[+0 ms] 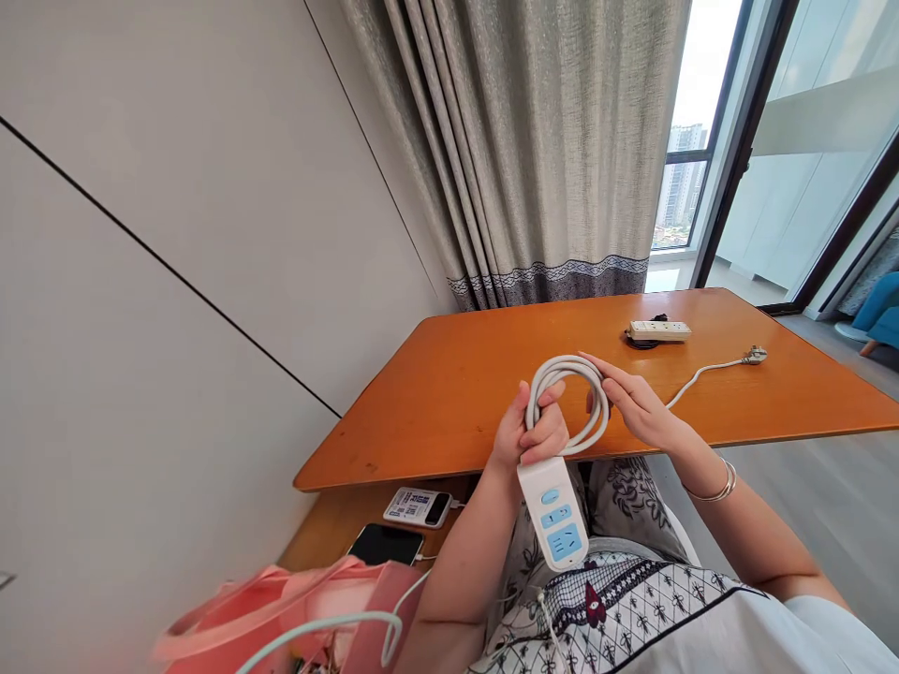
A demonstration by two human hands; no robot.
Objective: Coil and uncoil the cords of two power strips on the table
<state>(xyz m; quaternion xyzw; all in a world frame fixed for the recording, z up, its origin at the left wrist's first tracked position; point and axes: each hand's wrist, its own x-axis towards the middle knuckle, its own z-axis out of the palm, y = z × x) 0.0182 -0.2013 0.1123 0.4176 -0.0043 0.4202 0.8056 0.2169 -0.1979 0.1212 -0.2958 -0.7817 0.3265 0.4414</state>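
Left hand: the left hand is curled into a fist, its fingers clamped on the cord at the lower left of the loops, thumb pointing up.
Right hand: the right hand has its fingers stretched out against the upper right of the loops; one fingertip shows inside the ring. It touches the cord, but whether it pinches it I cannot tell.
Cord: the white cord is wound into several round loops, upright between the hands and seen against the near edge of the table. A loose length emerges by the right wrist and crosses the surface.
Plug: the plug ends that length, lying near the table's right edge.
Strip: the strip, white with blue sockets and a blue switch, is just below the left fist, tilted, outside the table's near edge and in front of the lap. Whether it touches the lap I cannot tell.
Other strip: the other strip lies towards the table's far right corner, beside its black cable.
Lower surface: beneath the table's near left corner, a wooden shelf carries a white device and a black phone; a pink bag is just beside them.
Wrist: bangles circle the right one.
Beyond: a grey curtain hangs past the table's far edge.
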